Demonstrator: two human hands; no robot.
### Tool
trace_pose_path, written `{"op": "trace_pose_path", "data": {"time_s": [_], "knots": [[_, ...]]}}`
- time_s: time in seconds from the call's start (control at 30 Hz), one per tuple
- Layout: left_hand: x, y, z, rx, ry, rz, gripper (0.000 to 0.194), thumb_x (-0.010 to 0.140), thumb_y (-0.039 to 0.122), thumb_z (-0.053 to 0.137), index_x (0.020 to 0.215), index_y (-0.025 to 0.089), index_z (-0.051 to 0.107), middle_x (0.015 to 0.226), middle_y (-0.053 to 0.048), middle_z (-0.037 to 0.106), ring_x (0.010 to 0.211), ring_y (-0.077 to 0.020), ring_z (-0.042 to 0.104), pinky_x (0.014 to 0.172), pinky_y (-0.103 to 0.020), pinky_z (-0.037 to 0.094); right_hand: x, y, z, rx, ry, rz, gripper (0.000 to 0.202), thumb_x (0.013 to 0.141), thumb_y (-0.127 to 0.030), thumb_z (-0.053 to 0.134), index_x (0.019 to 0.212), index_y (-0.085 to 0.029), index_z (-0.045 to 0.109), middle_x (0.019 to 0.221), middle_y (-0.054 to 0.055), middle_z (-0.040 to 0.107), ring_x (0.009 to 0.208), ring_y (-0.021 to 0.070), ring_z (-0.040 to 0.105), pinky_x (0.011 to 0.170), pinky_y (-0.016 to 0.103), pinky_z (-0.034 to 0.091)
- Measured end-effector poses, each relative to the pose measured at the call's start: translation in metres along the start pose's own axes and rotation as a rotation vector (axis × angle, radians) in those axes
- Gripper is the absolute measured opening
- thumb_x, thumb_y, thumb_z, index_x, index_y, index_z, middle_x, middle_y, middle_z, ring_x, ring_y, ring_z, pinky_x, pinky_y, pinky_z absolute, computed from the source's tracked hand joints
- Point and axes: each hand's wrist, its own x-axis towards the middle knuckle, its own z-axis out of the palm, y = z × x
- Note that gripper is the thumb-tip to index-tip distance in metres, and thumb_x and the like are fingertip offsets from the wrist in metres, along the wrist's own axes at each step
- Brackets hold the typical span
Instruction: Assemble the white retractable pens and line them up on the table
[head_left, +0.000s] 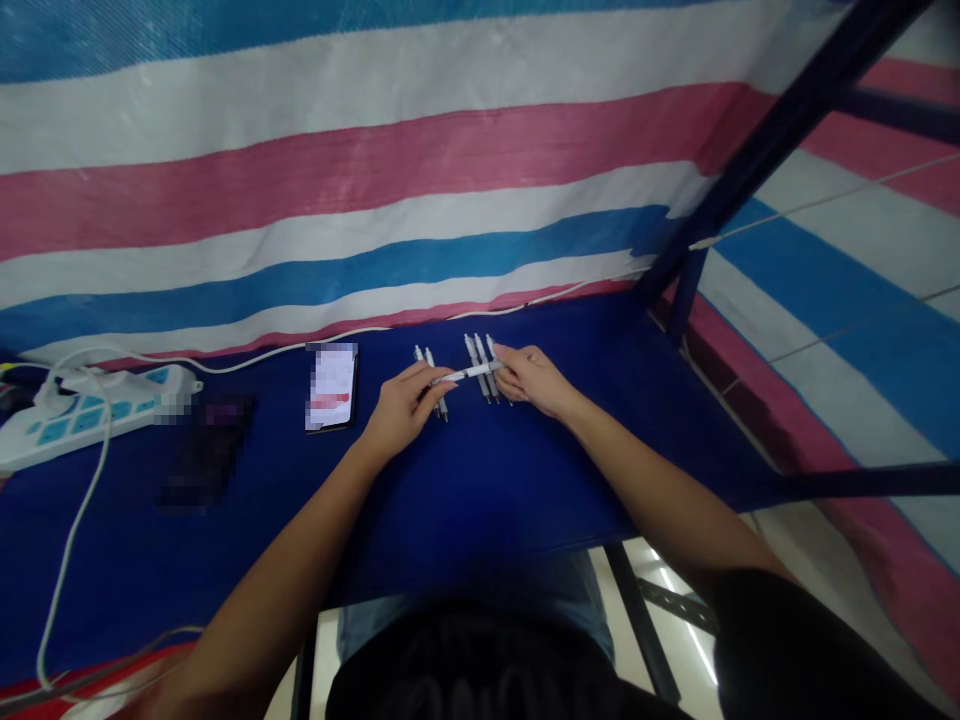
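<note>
A white pen (477, 371) is held level between my two hands above the blue tabletop (465, 490). My left hand (405, 405) pinches its left end, and my right hand (534, 380) grips its right end. Under the held pen, by my right hand, several grey-white pens (481, 352) lie side by side. More pens (442, 406) lie beside my left fingers, partly hidden by them.
A lit phone (331, 387) lies left of my left hand. Further left are a dark blurred object (210, 450) and a white power strip (97, 412) with a white cable (71, 540). A dark frame post (780, 150) rises at the right.
</note>
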Motion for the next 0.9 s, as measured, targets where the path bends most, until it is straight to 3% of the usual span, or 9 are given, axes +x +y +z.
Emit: {"op": "trace_pose_path", "data": {"time_s": [0.17, 0.27, 0.33, 0.43, 0.5, 0.6, 0.67, 0.73, 0.9], "knots": [[0.000, 0.013, -0.001, -0.127, 0.029, -0.158, 0.040, 0.110, 0.043, 0.055, 0.093, 0.020, 0.082, 0.060, 0.002, 0.054, 0.055, -0.0137, 0.049, 0.054, -0.028, 0.038, -0.008, -0.015, -0.005, -0.146, -0.100, -0.119, 0.070, 0.106, -0.067, 0.056, 0.053, -0.024, 0.042, 0.043, -0.006, 0.042, 0.042, 0.0084, 0.038, 0.050, 0.028, 0.036], [0.000, 0.015, -0.001, -0.182, 0.076, -0.216, 0.039, 0.108, 0.044, 0.059, 0.091, 0.017, 0.083, 0.058, 0.003, 0.052, 0.052, -0.0119, 0.044, 0.052, -0.027, 0.033, -0.010, -0.025, -0.013, -0.239, -0.139, -0.199, 0.050, 0.102, -0.064, 0.068, 0.075, -0.023, 0.059, 0.058, -0.005, 0.058, 0.052, 0.0096, 0.052, 0.057, 0.027, 0.043], [0.001, 0.014, -0.002, -0.177, 0.101, -0.210, 0.036, 0.106, 0.043, 0.061, 0.092, 0.017, 0.082, 0.061, 0.002, 0.057, 0.055, -0.0121, 0.048, 0.054, -0.027, 0.036, -0.008, -0.025, -0.019, -0.267, -0.085, -0.215, 0.046, 0.098, -0.067, 0.071, 0.087, -0.023, 0.062, 0.069, -0.003, 0.064, 0.058, 0.0106, 0.056, 0.058, 0.028, 0.045], [0.002, 0.007, -0.002, -0.135, 0.099, -0.152, 0.034, 0.106, 0.041, 0.063, 0.089, 0.018, 0.081, 0.068, 0.000, 0.066, 0.060, -0.0133, 0.056, 0.059, -0.027, 0.042, -0.003, -0.019, -0.026, -0.302, -0.022, -0.140, 0.057, 0.105, -0.073, 0.051, 0.079, -0.023, 0.059, 0.065, -0.002, 0.060, 0.056, 0.0114, 0.054, 0.057, 0.029, 0.045], [0.002, 0.002, -0.001, -0.104, 0.096, -0.130, 0.032, 0.106, 0.040, 0.063, 0.090, 0.018, 0.080, 0.072, -0.001, 0.071, 0.063, -0.0143, 0.060, 0.061, -0.027, 0.045, -0.001, -0.014, -0.028, -0.347, -0.008, -0.130, 0.049, 0.103, -0.068, 0.059, 0.081, -0.024, 0.058, 0.067, -0.002, 0.060, 0.058, 0.0120, 0.054, 0.059, 0.030, 0.045], [0.001, -0.008, -0.001, -0.068, 0.108, -0.127, 0.030, 0.106, 0.039, 0.063, 0.092, 0.018, 0.080, 0.077, -0.002, 0.075, 0.066, -0.0154, 0.065, 0.064, -0.027, 0.047, 0.000, -0.011, -0.028, -0.412, 0.031, -0.206, 0.040, 0.087, -0.053, 0.085, 0.104, -0.026, 0.061, 0.096, 0.001, 0.070, 0.072, 0.0141, 0.059, 0.067, 0.031, 0.048], [0.001, -0.012, -0.002, -0.058, 0.103, -0.121, 0.030, 0.106, 0.039, 0.063, 0.092, 0.019, 0.080, 0.078, -0.002, 0.076, 0.068, -0.0159, 0.066, 0.065, -0.028, 0.048, 0.000, -0.011, -0.028, -0.459, 0.051, -0.193, 0.031, 0.096, -0.053, 0.073, 0.104, -0.025, 0.062, 0.099, 0.003, 0.072, 0.075, 0.0156, 0.061, 0.071, 0.033, 0.050], [0.000, -0.016, -0.003, -0.055, 0.097, -0.115, 0.032, 0.107, 0.040, 0.062, 0.091, 0.019, 0.080, 0.079, -0.003, 0.076, 0.069, -0.0161, 0.067, 0.066, -0.028, 0.049, -0.001, -0.012, -0.027, -0.532, 0.028, -0.155, 0.029, 0.106, -0.051, 0.057, 0.096, -0.024, 0.064, 0.085, 0.002, 0.070, 0.071, 0.0160, 0.060, 0.071, 0.034, 0.048], [0.000, -0.023, -0.004, -0.058, 0.095, -0.134, 0.034, 0.107, 0.044, 0.061, 0.095, 0.018, 0.080, 0.080, -0.003, 0.076, 0.070, -0.0158, 0.067, 0.068, -0.028, 0.050, -0.001, -0.011, -0.025, -0.570, 0.071, -0.196, 0.030, 0.094, -0.047, 0.076, 0.109, -0.024, 0.064, 0.100, 0.004, 0.072, 0.075, 0.0165, 0.062, 0.067, 0.032, 0.046]]}}
